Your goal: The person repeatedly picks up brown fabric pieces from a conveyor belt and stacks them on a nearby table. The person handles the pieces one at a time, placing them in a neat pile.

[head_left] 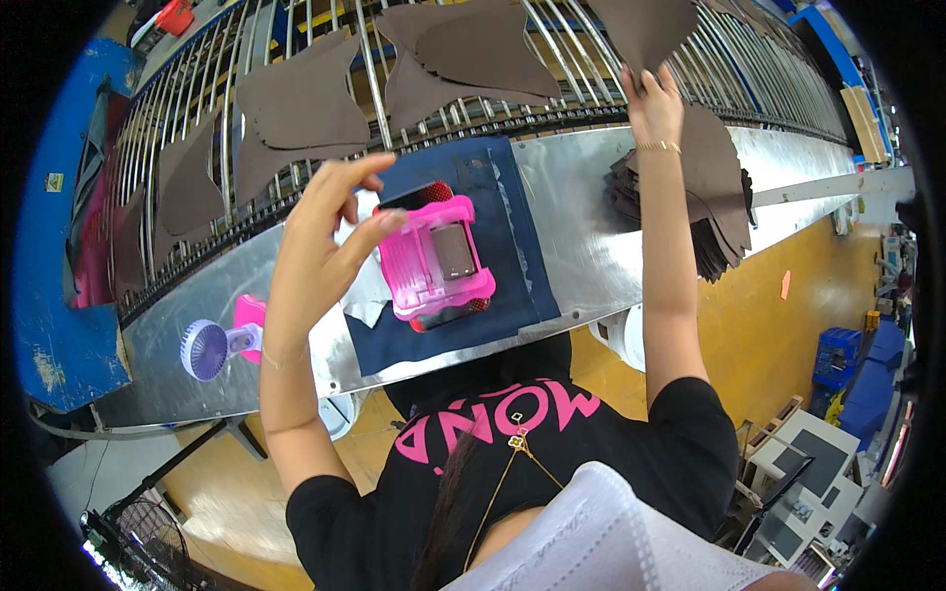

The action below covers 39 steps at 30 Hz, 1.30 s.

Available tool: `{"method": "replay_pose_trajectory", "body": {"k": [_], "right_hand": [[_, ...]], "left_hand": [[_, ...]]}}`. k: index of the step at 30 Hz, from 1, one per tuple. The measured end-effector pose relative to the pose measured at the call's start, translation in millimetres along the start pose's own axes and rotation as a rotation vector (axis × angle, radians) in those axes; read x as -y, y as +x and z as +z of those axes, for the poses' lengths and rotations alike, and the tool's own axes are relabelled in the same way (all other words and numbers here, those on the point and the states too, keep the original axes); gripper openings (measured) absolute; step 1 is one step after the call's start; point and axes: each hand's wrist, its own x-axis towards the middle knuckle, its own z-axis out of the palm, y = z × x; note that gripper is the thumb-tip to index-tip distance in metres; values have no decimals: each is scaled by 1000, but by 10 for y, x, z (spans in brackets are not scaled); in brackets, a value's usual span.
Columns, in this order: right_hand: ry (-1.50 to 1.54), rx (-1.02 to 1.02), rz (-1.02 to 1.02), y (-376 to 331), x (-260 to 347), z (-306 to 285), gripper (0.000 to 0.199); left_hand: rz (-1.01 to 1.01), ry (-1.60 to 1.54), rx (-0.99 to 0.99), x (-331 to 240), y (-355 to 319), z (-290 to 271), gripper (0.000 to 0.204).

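Observation:
My right hand (pixel 655 110) reaches forward over the conveyor's near edge, its thumb and fingers pinching the narrow end of a brown leather-like sheet piece (pixel 645 32). Below that forearm, a stack of similar brown cut pieces (pixel 711 177) lies on the metal table. My left hand (pixel 335 212) hovers above the table, thumb and forefinger apart, with nothing between them. Right beside its thumb is a pink plastic holder (pixel 406 268) with a small brown block (pixel 454 251) in it. The holder rests on a dark blue sheet (pixel 524 286).
Across the far side runs a conveyor of metal rods (pixel 581 39) carrying several brown pieces (pixel 305 103). A purple hand fan (pixel 204 351) is at the table's left. Blue machine housing (pixel 74 345) borders the left end. A metal bar (pixel 838 185) juts out at the right.

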Motion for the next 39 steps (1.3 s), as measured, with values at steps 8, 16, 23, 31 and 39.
{"method": "replay_pose_trajectory", "body": {"k": [8,16,23,31,39], "right_hand": [[5,-493,-27,1290,-1119,-45,48],[-620,-803,0,1573,-1237,-335,44],[-731,-222,-526,357,262,10,29],[-1920,-334,101,-901,1630,-1778,58],[-1889,-308,270,-1023,1634,-2111,86]], "left_hand": [[-140,-159,-76,319,-411,-165,38],[-246,-230,-120,408,-562,-228,34],[-212,-305,-117,468,-603,-155,31],[-140,-473,-77,512,-617,-40,31],[-118,-417,-37,339,-608,58,30]]}}
